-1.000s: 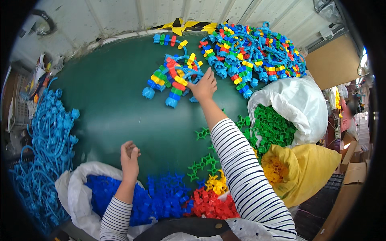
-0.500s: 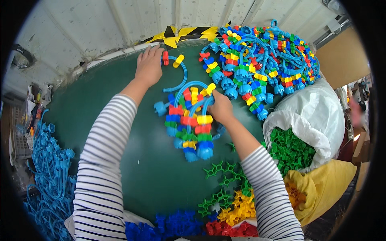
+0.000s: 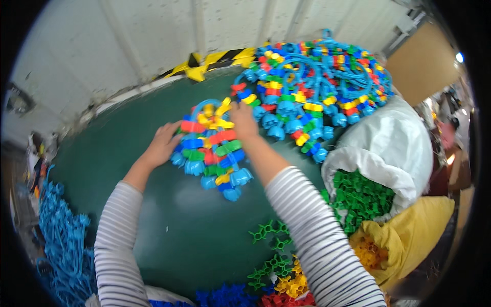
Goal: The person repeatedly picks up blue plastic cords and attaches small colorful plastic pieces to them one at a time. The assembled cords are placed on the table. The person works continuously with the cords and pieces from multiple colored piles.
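A bundle of light-blue plastic cords strung with red, yellow, green and blue pieces (image 3: 209, 148) lies on the green tabletop (image 3: 179, 256), slightly blurred. Light-blue cup-shaped ends point toward me. My left hand (image 3: 162, 145) is at the bundle's left edge, fingers curled against a red piece. From the right, my right hand (image 3: 243, 122) grips the upper part beside yellow pieces, its fingertips partly hidden. A large heap of similar strung cords (image 3: 307, 87) lies just beyond, at the back right.
Bare light-blue cords (image 3: 66, 235) pile up at the left. A white sack (image 3: 394, 138) spills green pieces (image 3: 358, 197), and a yellow sack (image 3: 419, 235) holds orange-yellow ones. Blue (image 3: 225, 295), yellow (image 3: 291, 284) and red pieces (image 3: 286, 301) lie along the near edge. A pale ribbed wall (image 3: 153, 36) stands behind.
My left hand has come nearer, from the single strand at the far edge to the bundle's side. That strand no longer lies apart. Bundle and right hand have shifted left in view, which has also turned.
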Demonstrator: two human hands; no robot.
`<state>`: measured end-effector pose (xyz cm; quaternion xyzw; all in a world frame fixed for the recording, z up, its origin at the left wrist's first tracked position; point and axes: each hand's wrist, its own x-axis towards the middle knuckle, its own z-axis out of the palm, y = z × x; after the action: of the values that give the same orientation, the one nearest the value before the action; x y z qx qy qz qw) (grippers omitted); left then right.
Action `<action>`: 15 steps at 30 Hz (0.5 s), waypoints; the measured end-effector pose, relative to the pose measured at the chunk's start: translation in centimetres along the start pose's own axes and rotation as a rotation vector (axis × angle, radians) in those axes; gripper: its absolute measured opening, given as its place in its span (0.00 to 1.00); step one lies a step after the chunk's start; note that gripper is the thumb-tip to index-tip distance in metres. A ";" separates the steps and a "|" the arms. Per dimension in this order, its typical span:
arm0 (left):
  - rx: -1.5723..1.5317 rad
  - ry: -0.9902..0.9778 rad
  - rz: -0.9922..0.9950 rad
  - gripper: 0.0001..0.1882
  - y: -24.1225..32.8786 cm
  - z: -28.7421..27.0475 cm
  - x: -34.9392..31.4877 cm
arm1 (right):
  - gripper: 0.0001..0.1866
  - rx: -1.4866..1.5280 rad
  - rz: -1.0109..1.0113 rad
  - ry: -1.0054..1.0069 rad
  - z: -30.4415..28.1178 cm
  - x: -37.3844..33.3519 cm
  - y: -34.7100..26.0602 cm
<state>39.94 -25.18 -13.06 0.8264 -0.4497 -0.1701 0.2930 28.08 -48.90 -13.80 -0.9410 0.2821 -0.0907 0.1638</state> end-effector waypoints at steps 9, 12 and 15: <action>-0.201 0.559 -0.346 0.25 -1.5 2.2 -10.1 | 0.18 0.128 0.019 -0.269 -2.5 -0.4 -0.2; 0.162 0.504 -0.245 0.23 -0.4 4.0 -14.4 | 0.21 0.191 -0.137 -0.109 -5.4 -0.3 -0.8; 0.360 0.430 -0.147 0.21 1.0 5.2 -16.1 | 0.21 0.174 -0.156 -0.143 -10.4 2.5 -0.6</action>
<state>27.77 -13.73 -16.14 0.9127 -0.3391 0.0705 0.2169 27.66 -52.49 -3.75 -0.9464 0.1868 -0.0596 0.2568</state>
